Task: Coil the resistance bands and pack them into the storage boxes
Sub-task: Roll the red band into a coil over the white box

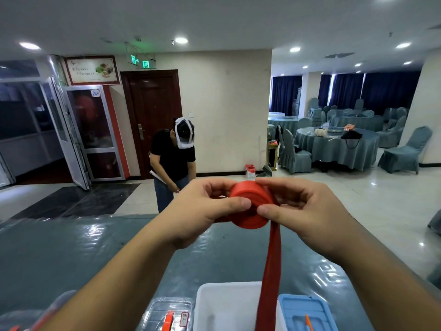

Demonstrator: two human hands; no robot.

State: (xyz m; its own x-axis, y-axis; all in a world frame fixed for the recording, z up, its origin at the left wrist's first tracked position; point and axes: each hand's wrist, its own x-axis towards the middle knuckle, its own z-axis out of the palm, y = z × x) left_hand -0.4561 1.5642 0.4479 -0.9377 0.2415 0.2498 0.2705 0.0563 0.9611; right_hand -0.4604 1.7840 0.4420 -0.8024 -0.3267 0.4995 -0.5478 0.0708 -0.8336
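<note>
The red band (250, 206) is held up at chest height over the table (71, 254), most of it already wound into a thick roll between both hands. The roll's axis points roughly away from the person and a little downward, so its flat end face looks back toward the camera. A loose tail (270, 271) leaves the roll's lower right side and hangs almost straight down, passing in front of the white box (214, 304) and out of view at the bottom edge.

The left hand (202, 209) grips the roll from the left, thumb pressed across the near face and fingers curled round the far side. The right hand (300, 206) pinches it from the right, its thumb just above where the tail comes off, so this hand looks the nearer one to feed the next turn.

Below sit a clear lid (167, 311) with a small label too blurred to read, and a blue lid (307, 314) to the right of the white box. Beyond the table a person in a black shirt (174, 161) stands bent forward near a dark door (152, 103); a green exit sign (140, 61) hangs above, its symbols unreadable.
</note>
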